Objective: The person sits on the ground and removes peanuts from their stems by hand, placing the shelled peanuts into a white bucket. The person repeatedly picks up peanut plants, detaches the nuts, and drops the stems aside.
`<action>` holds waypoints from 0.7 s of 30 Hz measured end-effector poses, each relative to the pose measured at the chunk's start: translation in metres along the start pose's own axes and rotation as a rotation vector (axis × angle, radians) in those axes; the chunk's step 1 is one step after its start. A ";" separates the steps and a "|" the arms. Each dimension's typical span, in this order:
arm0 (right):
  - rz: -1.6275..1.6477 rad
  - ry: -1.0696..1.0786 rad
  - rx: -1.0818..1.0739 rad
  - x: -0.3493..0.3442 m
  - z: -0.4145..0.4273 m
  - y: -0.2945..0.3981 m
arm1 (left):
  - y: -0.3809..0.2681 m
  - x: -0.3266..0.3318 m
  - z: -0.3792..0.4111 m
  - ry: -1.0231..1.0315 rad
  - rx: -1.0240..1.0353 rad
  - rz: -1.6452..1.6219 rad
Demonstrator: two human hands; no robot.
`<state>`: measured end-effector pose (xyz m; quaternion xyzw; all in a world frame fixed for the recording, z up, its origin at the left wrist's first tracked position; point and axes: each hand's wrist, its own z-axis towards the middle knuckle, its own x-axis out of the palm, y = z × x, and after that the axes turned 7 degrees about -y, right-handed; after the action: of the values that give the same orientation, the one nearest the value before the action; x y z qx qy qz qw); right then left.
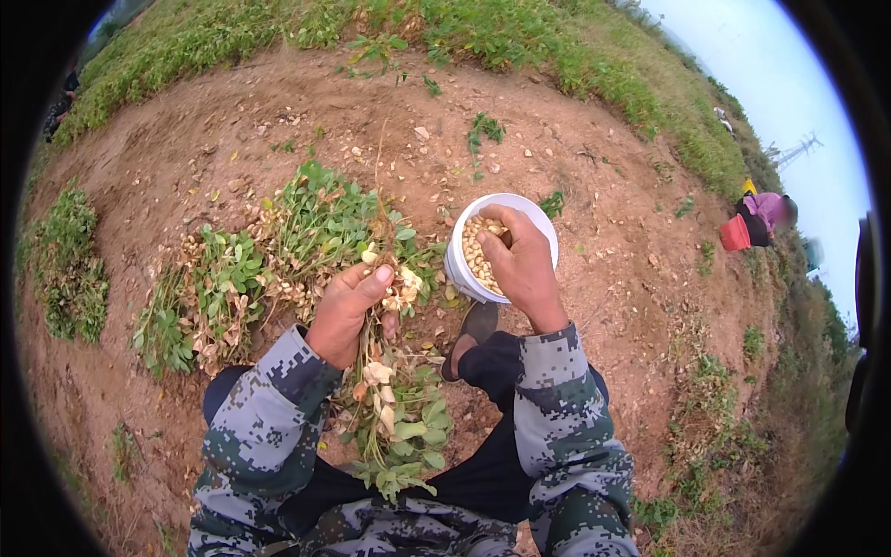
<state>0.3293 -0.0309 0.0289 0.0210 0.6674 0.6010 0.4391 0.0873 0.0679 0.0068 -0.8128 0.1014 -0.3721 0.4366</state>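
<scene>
My left hand (351, 306) grips an uprooted peanut plant (404, 425) by its stems, just below the root end. Pale pods (404, 287) cluster beside my thumb, and the leafy top hangs down between my legs. A long thin root rises past the fingers. Over the mouth of a white plastic bucket (456, 263), my right hand (518, 254) has its thumb and forefinger curled. Unshelled peanuts (477, 268) fill much of the bucket's visible inside. Some pods show between those fingertips; whether they are held or lie behind is unclear.
Pulled peanut plants (230, 278) lie heaped left of the bucket, with another pile (66, 271) farther left. My shoe (480, 320) is close below the bucket. At far right a person (762, 212) bends beside a red bucket (735, 233). Green crop (515, 35) borders the stony soil.
</scene>
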 end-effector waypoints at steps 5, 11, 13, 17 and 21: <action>-0.342 -0.221 -0.148 -0.006 0.002 -0.021 | -0.002 0.000 0.000 -0.027 0.053 0.012; 0.538 0.350 0.142 0.011 -0.024 0.035 | -0.005 -0.001 0.001 0.022 0.025 -0.031; 0.510 0.409 0.026 0.021 -0.029 0.036 | -0.002 0.003 0.001 -0.002 0.095 -0.039; 0.604 0.452 0.063 0.036 -0.041 0.043 | -0.003 0.000 0.001 0.031 0.075 -0.070; 0.590 0.390 0.127 0.040 -0.045 0.045 | -0.005 0.005 0.002 0.036 0.060 -0.080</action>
<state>0.2546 -0.0320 0.0385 0.1248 0.7400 0.6519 0.1088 0.0918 0.0698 0.0125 -0.7958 0.0656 -0.4067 0.4438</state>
